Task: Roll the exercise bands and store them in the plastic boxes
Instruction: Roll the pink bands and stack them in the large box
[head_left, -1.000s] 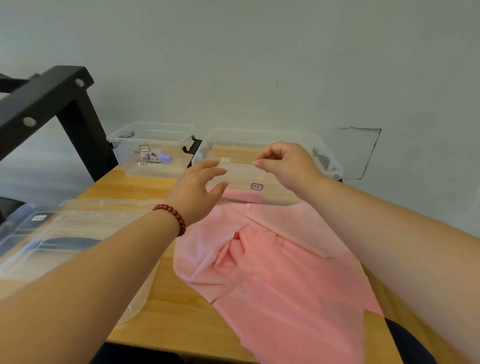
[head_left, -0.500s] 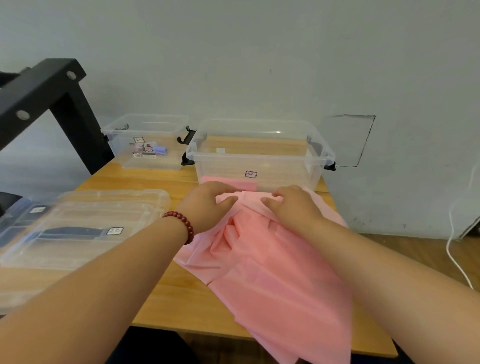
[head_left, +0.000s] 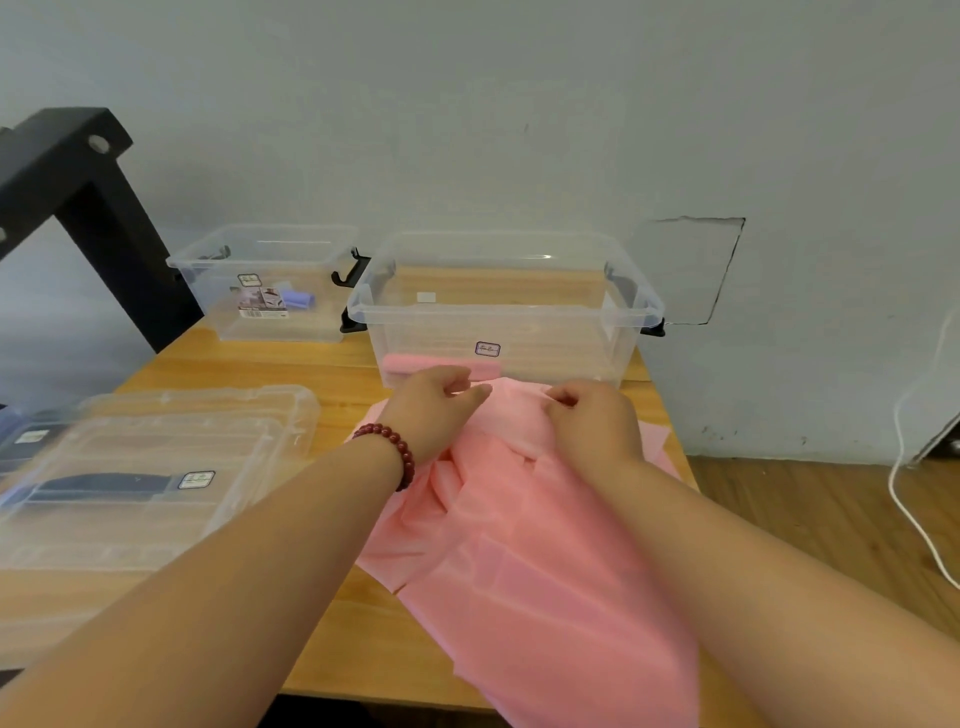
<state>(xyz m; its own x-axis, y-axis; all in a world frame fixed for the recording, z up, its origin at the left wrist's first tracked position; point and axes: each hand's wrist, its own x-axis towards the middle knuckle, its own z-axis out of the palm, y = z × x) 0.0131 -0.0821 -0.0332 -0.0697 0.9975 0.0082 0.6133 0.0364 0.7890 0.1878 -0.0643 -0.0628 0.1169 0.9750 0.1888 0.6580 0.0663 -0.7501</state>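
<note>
Risk first: pink band (head_left: 519, 545) lies creased and bunched mid-length, so a roll started now likely goes lopsided; its overhanging tail could drag it off the bench (head_left: 249, 364). Long axis runs from the clear box (head_left: 519, 312) toward the near edge. Left hand (head_left: 434, 410) and right hand (head_left: 592, 421) curl fingers onto its far end, apparently pinching.

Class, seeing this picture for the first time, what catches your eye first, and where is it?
The pink band sprawls crumpled across the right side of the table, spilling over the near edge. The left hand and right hand pinch its far end, just before a clear box.
</note>
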